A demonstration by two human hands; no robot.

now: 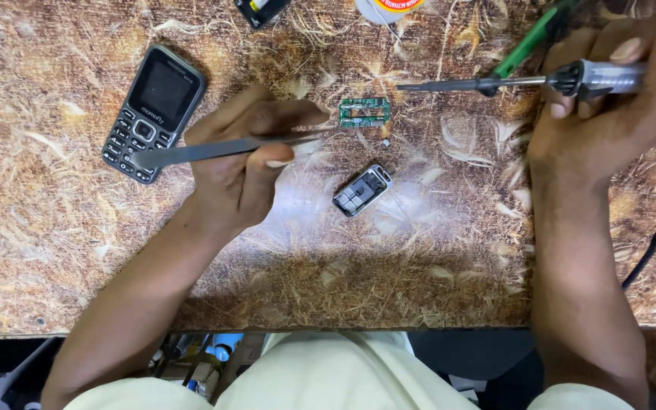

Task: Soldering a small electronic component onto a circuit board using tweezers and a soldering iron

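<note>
Now | left hand (pixel 241 163) pinches tweezers (pixel 222 148), tips just left of small green circuit board (pixel 364 111), long axis left-right | right hand (pixel 609 99) grips soldering iron (pixel 510 82), tip just right of board, near-equal reach

Head-worn camera, looking straight down
One close overhead view of a worn brown table (pixel 55 250), its near edge low in frame

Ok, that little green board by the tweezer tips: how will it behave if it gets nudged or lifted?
The green board looks thin and flat, so probably very light; a nudge from the tweezers would likely slide it on the smooth table. Lying flat, it shouldn't roll or tip. It looks stiff but probably fragile, so grip its edges gently.
</note>
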